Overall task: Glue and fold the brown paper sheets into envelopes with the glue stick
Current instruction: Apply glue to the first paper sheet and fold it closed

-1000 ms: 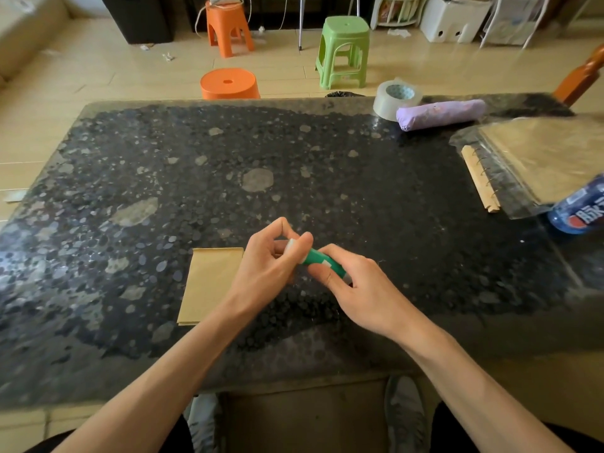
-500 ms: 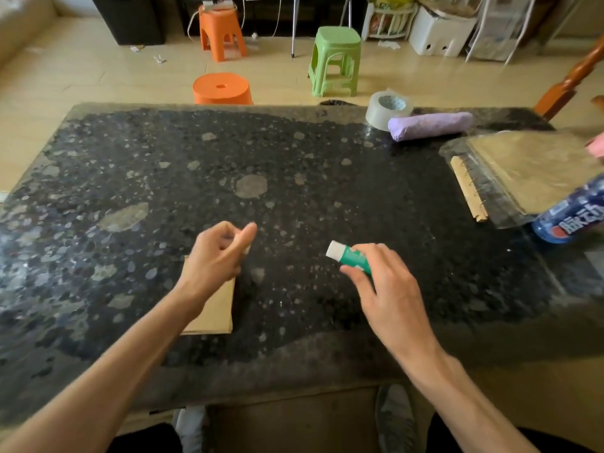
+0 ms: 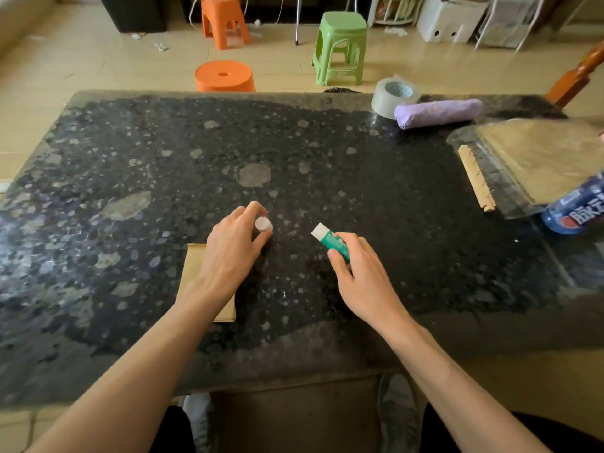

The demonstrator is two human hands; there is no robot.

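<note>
Since a second ago the two hands are no longer meeting over the glue stick: they are sitting apart, the cap is off, and the left one is lying a little farther forward than half a second ago. In the head view, the left hand (image 3: 233, 253) is pinching the small white cap (image 3: 263, 223) between thumb and curled fingertips, low over the dark speckled worktop (image 3: 327, 152); whether the cap is touching the stone I cannot tell. Its wrist and forearm are crossing over the brown paper sheet (image 3: 195, 269), which is lying flat near the front edge of the worktop, partly hidden under that arm. The right hand (image 3: 362, 276) is gripping the green glue stick (image 3: 330, 240) by its lower body, thumb on one side and fingers curled round the other, with the pale uncapped end pointing up and left, toward the cap. The stick is being held near the sheet but apart from it. As for progress, the job is looking barely begun: the stick is opened, yet no glue is going onto the paper, and whether the sheet is already folded I cannot tell. Gluing, folding and pressing are seemingly all waiting, and more brown sheets appear to be lying in a clear sleeve (image 3: 539, 158) at the far right, beside a blue bottle (image 3: 578, 210).
</note>
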